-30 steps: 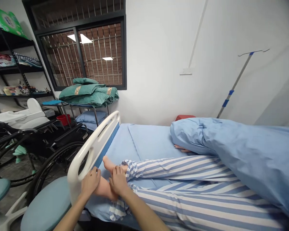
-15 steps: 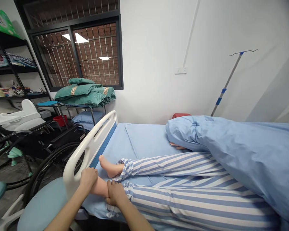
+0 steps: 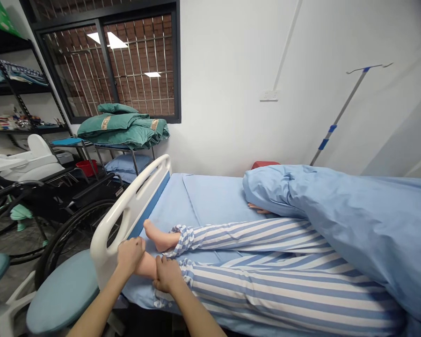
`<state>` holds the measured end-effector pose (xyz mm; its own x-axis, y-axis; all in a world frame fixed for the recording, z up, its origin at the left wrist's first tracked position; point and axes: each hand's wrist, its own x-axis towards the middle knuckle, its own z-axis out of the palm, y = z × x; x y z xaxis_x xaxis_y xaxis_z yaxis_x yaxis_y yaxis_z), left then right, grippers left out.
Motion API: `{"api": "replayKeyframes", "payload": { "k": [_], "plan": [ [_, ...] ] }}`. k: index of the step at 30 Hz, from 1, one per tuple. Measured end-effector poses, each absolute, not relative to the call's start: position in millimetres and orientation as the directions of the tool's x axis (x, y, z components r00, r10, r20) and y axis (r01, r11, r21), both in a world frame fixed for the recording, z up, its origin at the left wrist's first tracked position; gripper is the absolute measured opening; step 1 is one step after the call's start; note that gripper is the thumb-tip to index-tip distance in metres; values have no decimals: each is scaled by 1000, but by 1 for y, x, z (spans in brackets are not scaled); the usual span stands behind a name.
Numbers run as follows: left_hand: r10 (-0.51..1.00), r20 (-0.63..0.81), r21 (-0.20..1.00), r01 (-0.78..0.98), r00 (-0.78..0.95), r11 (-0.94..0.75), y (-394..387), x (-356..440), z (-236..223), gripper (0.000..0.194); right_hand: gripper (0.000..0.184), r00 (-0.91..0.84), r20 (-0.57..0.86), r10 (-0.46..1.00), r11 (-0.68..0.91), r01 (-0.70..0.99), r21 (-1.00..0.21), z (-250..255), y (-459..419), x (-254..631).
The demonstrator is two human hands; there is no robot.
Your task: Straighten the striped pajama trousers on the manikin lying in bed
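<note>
Two legs in blue-and-white striped trousers [image 3: 252, 285] lie along a blue-sheeted bed [image 3: 210, 196]. My left hand [image 3: 130, 255] is closed around the toe end of the nearer foot [image 3: 146, 266], close to the white footboard [image 3: 107, 224]. My right hand [image 3: 168, 274] wraps the ankle of the same leg, just below the gathered trouser cuff. Part of that foot is hidden under my fingers. The other bare foot [image 3: 161, 238] rests on the sheet beyond my hands, toes up. A blue quilt [image 3: 337, 220] covers the upper body, and a hand [image 3: 258, 208] shows under its edge.
A wheelchair [image 3: 77, 224] stands left of the footboard, beside a round teal stool [image 3: 65, 292]. Folded green bedding [image 3: 126, 128] is stacked under the barred window. Shelves [image 3: 17, 86] line the far left. A drip stand [image 3: 340, 114] rises behind the bed.
The nearer foot and my right hand have come lower, towards me, away from the farther foot, whose ankle now shows uncovered. Both hands keep their grip. The view has shifted slightly.
</note>
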<state>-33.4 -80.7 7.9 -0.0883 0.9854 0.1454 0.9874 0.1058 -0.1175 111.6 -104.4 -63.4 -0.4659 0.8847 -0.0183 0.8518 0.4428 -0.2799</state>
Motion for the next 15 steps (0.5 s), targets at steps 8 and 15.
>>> {"api": "replayKeyframes", "payload": {
  "k": [8, 15],
  "plan": [
    [845, 297, 214, 893, -445, 396, -112, -27, -9, 42, 58, -470, -10, 882, 452, 854, -256, -66, -107, 111],
    [895, 314, -29, 939, -317, 343, -118, -40, -1, 54, 58, -464, 7, 886, 450, 854, -263, -66, -108, 112]
  ]
}}
